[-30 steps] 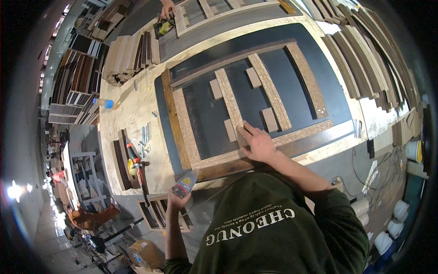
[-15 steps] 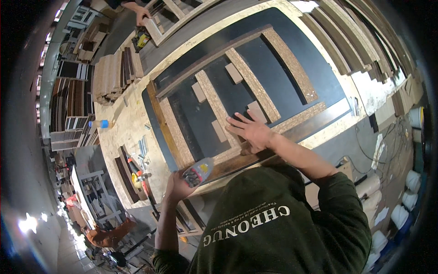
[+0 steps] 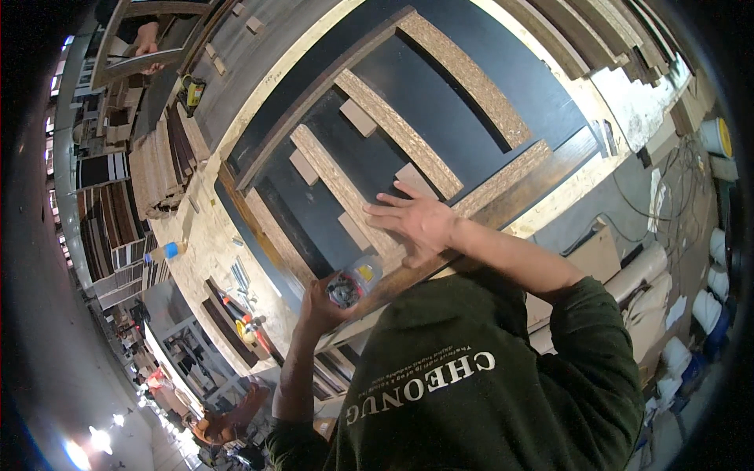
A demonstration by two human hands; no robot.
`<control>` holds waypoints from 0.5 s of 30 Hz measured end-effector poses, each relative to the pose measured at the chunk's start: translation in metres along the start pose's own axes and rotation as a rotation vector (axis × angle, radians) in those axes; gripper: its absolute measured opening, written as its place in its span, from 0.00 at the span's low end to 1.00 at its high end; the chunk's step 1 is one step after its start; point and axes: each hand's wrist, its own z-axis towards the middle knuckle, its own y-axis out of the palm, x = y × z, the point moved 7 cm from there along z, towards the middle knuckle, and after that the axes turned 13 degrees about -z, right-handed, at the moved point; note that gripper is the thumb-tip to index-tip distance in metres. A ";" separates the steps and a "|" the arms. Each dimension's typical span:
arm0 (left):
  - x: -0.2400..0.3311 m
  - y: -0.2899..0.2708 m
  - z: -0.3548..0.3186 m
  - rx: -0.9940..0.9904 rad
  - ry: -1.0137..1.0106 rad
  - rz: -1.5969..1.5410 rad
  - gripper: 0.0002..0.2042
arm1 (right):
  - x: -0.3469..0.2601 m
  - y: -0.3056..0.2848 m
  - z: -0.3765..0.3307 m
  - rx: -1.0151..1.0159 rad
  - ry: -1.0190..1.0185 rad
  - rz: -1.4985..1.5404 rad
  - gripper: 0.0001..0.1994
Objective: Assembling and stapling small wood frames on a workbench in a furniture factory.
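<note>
My left hand (image 3: pixel 319 304) is closed round a clear plastic bottle (image 3: pixel 363 276) with a red band and a yellow patch. Dark contents show inside it, too blurred to name. The bottle is tilted over the near left corner of a chipboard frame (image 3: pixel 334 163), which lies on a dark panel (image 3: pixel 440 86). My right hand (image 3: pixel 422 225) is open, fingers spread, over the frame's near rail, its fingertips by the end of a middle slat. Small wooden blocks (image 3: pixel 357 118) sit against the slats. The near rail is partly hidden by my right hand.
Screwdrivers and other hand tools (image 3: pixel 250 326) lie on the workbench (image 3: pixel 169 216) at left, near a small blue-and-orange bottle (image 3: pixel 166 251). Stacked boards (image 3: pixel 161 169) stand beyond, and long strips (image 3: pixel 581 31) at far right. A co-worker's hand (image 3: pixel 147 39) holds another frame at far left.
My view has shifted, so the bench sits further up and left. My left hand has turned the bottle and brought it slightly right. The co-worker's frame has been raised and tilted.
</note>
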 end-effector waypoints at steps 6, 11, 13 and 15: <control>0.013 0.005 0.001 0.011 0.013 0.005 0.23 | 0.002 0.000 -0.001 0.017 0.012 -0.001 0.47; -0.010 0.008 -0.002 0.000 -0.082 0.027 0.26 | -0.001 0.000 0.001 0.013 0.000 0.015 0.46; -0.016 0.009 -0.002 -0.004 -0.076 0.014 0.26 | -0.001 -0.002 0.000 0.008 0.003 0.012 0.46; -0.016 0.010 -0.001 -0.014 -0.063 0.003 0.25 | 0.001 -0.003 -0.001 0.005 0.015 0.006 0.46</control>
